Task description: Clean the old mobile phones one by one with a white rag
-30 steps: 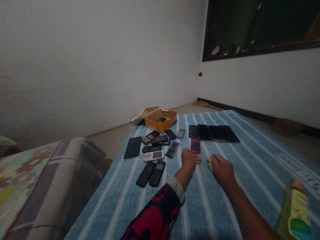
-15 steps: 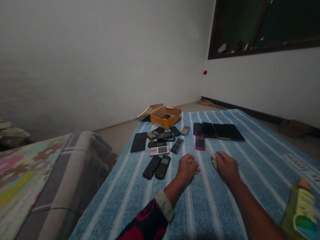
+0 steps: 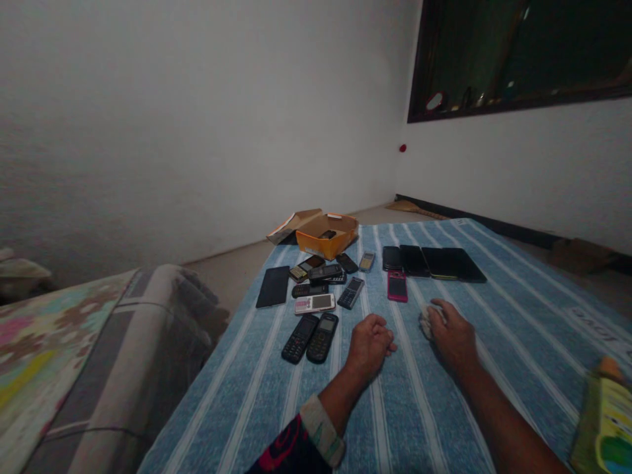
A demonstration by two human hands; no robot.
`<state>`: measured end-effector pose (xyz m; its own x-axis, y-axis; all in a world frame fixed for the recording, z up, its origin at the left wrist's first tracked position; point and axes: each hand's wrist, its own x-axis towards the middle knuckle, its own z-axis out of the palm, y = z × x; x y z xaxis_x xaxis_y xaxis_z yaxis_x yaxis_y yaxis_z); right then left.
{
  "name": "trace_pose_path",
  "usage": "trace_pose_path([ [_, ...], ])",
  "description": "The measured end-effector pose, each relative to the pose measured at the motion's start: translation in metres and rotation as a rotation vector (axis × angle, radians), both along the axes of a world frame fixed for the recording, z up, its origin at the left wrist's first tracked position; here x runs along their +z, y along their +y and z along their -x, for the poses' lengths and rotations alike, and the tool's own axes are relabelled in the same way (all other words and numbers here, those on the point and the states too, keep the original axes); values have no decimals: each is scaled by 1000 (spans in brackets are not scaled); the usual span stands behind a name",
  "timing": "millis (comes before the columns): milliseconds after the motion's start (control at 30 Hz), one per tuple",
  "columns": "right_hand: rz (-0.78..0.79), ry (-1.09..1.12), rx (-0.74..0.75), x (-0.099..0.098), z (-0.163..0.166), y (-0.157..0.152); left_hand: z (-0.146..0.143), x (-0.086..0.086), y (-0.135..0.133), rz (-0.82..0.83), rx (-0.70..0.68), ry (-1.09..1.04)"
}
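Note:
My left hand [image 3: 369,343] rests on the striped blue bedcover with its fingers curled in; whatever may be inside is hidden. Its nearest phones are two black keypad phones, one [image 3: 322,338] beside the other [image 3: 299,338]. My right hand [image 3: 451,332] pinches a small crumpled whitish cloth [image 3: 425,322] at its left side, index finger partly raised. Beyond the hands lies a pink-framed phone [image 3: 397,286]. A dark blue keypad phone [image 3: 351,293] and a white and pink phone [image 3: 315,303] are further left.
An open orange box [image 3: 320,246] with a phone inside stands behind several piled phones. A black tablet [image 3: 273,287] lies left, and dark flat devices [image 3: 451,264] form a row right. A yellow-green bottle [image 3: 605,421] is at the lower right. A covered surface [image 3: 118,368] stands left.
My right index finger has lifted away from the cloth a little. My left hand stays nearly in place. The whole view has shifted slightly, and the phones lie as before.

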<state>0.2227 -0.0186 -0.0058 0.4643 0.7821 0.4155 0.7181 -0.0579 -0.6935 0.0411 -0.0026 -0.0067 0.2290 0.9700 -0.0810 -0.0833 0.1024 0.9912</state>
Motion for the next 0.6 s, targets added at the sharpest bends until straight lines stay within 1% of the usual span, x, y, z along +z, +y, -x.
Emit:
trace_pose_path([
  [133, -89, -14, 88, 3, 19, -3, 0, -1, -3, -77, -53, -6],
  [233, -88, 13, 203, 4, 35, -6, 0, 2, -7, -130, -85, -15],
  [300, -85, 43, 252, 6, 43, -8, 0, 6, -9, -145, -100, -10],
  [433, -37, 127, 282, 7, 49, -11, -3, 13, -13, -164, -149, 7],
  [533, -15, 170, 297, 7, 51, -11, -6, 10, -13, -168, -150, 18],
  [600, 1, 186, 322, 8, 51, -12, -7, 6, -12, -161, -114, 52],
])
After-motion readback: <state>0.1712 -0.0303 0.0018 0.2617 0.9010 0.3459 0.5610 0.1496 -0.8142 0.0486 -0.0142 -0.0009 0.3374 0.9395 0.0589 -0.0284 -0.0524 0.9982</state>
